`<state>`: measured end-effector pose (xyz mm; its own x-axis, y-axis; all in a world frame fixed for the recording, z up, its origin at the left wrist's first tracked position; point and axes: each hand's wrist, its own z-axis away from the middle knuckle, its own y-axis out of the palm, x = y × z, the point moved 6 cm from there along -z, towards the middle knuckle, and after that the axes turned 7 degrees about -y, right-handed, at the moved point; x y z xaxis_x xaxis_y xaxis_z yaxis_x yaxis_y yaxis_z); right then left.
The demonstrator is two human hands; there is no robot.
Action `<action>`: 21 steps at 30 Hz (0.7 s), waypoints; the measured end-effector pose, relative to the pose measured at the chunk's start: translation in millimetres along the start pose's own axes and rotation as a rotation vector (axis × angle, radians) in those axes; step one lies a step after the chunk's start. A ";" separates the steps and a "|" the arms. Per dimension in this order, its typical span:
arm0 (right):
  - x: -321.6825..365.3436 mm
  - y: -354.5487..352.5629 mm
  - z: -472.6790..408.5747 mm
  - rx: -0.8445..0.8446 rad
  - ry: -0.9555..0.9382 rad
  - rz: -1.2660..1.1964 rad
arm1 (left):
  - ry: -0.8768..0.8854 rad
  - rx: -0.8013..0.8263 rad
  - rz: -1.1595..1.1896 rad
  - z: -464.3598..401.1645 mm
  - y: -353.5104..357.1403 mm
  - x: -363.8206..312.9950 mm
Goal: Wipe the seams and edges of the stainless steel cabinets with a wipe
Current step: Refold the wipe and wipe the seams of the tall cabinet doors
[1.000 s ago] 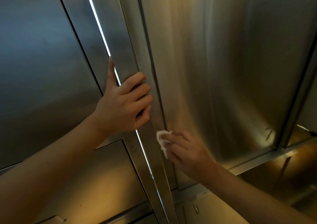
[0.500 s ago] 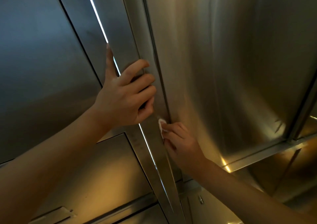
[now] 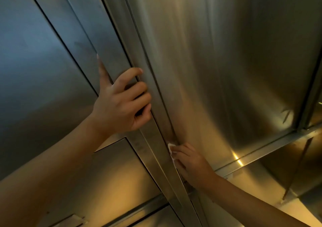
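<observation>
Two hands, one wipe, several steel cabinet panels. Left hand [image 3: 120, 103] curled around edge of open door [image 3: 111, 40], thumb stretched up along it. Vertical seam [image 3: 156, 80] just right of door. Right hand [image 3: 190, 164] pinching small white wipe [image 3: 171, 149], pressing it into seam beside large right panel [image 3: 226, 70].

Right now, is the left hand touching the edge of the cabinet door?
Touching. The head view shows the left hand with fingers curled around the door edge, thumb flat against its face.
</observation>
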<state>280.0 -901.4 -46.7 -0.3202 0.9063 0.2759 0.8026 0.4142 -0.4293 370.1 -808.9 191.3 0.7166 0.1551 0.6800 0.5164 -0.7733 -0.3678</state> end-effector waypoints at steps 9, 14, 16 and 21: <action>27.0 -38.5 -65.4 -0.345 0.191 -0.225 | -0.071 -0.015 0.051 8.9 7.5 -5.5; 9.4 -11.5 -40.4 -0.360 0.308 -0.322 | -0.017 -0.026 0.044 10.8 6.7 -11.0; 7.5 -8.3 -28.0 -0.354 0.309 -0.341 | -0.005 -0.018 0.050 11.1 7.8 -11.2; -7.3 13.2 13.0 -0.272 0.370 -0.317 | 0.013 -0.025 0.047 12.6 8.6 -12.3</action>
<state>286.4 -901.5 -65.6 -0.4086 0.6303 0.6602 0.8124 0.5808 -0.0517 371.6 -809.7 171.9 0.7336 0.1099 0.6706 0.4700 -0.7949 -0.3838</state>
